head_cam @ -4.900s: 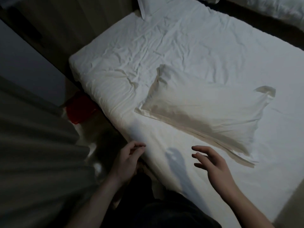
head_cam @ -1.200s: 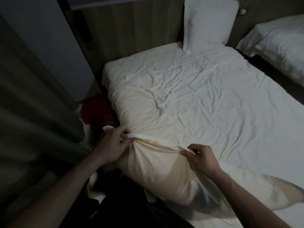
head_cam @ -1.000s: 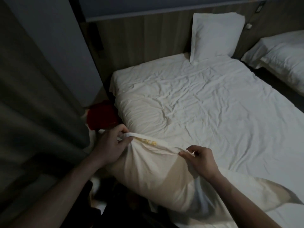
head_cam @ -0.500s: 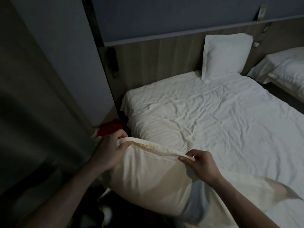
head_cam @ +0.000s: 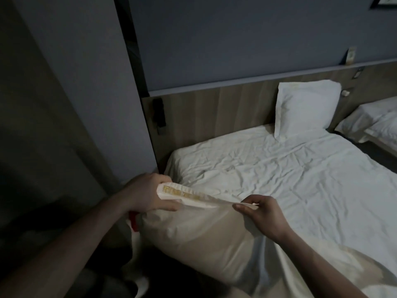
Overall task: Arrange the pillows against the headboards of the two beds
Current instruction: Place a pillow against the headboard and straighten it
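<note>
The left hand (head_cam: pixel 150 195) grips one end of the held pillow's (head_cam: pixel 206 237) top hem and the right hand (head_cam: pixel 261 214) pinches the other, the pillow hanging over the bed's (head_cam: pixel 300 179) near left edge, so the thin hem could slip and drop it floorward, well short of the headboard (head_cam: pixel 214 110) where another pillow (head_cam: pixel 305 106) leans.

Red obj (head_cam: pixel 134 220) on floor by bed – dark wall unit (head_cam: pixel 158 112), frame corner (head_cam: pixel 383 2).
</note>
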{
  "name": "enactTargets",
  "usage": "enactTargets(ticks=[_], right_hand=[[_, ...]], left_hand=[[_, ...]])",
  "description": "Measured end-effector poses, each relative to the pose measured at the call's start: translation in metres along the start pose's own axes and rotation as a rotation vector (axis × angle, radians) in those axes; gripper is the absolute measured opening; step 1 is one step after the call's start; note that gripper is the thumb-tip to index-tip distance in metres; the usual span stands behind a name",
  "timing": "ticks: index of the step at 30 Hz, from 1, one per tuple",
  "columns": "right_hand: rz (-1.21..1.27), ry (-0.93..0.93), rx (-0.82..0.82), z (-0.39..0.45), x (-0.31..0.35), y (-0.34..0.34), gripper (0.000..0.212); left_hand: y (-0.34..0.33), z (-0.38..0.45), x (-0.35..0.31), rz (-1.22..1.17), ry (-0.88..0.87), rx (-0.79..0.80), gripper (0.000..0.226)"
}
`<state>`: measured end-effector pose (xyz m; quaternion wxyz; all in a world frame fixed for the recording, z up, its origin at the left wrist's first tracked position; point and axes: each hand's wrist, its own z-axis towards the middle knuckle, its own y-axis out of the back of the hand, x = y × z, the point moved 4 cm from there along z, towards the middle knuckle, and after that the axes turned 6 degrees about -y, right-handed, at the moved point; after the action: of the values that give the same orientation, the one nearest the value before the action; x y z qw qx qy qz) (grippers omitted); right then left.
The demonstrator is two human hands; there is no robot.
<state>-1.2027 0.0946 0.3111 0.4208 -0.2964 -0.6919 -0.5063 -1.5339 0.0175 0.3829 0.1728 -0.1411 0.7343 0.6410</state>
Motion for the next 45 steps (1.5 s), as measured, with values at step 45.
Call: enactTargets(ticks=[45], right_hand=[[-0.647, -0.092, -0.324, 0.320, -0.011, 0.000, 0.039]], left_hand=[[0.113, 0.255, 0.197, -0.619, 0.058, -0.527, 0.051]])
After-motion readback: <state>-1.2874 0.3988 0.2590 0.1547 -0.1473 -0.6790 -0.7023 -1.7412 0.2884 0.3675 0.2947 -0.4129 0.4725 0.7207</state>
